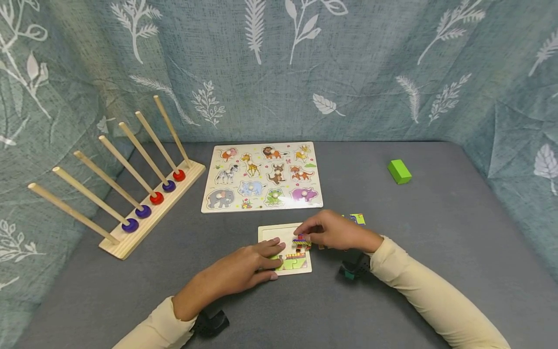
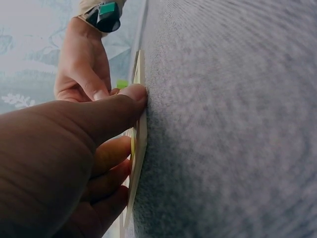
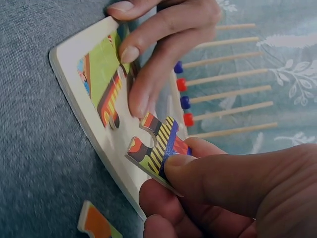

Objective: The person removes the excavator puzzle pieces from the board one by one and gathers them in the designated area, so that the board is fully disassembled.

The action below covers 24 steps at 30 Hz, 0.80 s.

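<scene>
A small wooden jigsaw tray point(image 1: 279, 233) lies flat on the table, with several colourful pieces point(image 1: 294, 263) joined along its near side. My left hand point(image 1: 248, 264) rests on it from the left; the thumb point(image 2: 121, 106) lies at the tray's edge and the other fingers are spread over its surface. Between thumb and fingers, my right hand point(image 1: 333, 230) pinches a jigsaw piece point(image 3: 161, 148) with yellow-black stripes, red and blue. That piece is tilted above the tray's right part. Other loose jigsaw pieces point(image 1: 358, 219) lie right of the tray, partly hidden by the right hand.
Behind the tray lies an animal peg puzzle board point(image 1: 250, 149). A wooden rack point(image 1: 152, 213) with several upright rods and red and blue rings stands at the left. One green block point(image 1: 399, 172) sits at the back right. Patterned cloth point(image 1: 370, 72) hangs behind the table.
</scene>
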Tool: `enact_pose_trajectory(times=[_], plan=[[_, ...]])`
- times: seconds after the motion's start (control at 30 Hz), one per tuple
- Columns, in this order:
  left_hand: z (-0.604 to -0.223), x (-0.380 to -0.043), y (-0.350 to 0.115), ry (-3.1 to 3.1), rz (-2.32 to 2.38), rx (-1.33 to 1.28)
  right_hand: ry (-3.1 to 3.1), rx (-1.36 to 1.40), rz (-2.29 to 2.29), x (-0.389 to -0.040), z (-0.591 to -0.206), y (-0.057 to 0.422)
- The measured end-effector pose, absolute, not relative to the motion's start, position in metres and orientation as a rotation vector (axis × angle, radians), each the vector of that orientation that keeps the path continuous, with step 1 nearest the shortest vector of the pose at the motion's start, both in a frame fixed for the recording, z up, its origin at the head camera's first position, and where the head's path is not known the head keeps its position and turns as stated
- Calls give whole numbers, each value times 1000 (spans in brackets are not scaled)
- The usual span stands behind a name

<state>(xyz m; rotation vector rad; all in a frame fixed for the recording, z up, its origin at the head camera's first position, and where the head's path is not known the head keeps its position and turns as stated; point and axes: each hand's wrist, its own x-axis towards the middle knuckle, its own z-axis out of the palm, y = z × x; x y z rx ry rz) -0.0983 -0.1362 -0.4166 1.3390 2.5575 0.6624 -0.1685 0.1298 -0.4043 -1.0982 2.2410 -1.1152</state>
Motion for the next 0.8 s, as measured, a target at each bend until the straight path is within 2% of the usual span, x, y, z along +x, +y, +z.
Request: enact_pose_trajectory(times=[0.8], plan=[[-418, -97, -137, 2556, 680, 1329, 2333, -1010, -1164, -170, -400, 171]])
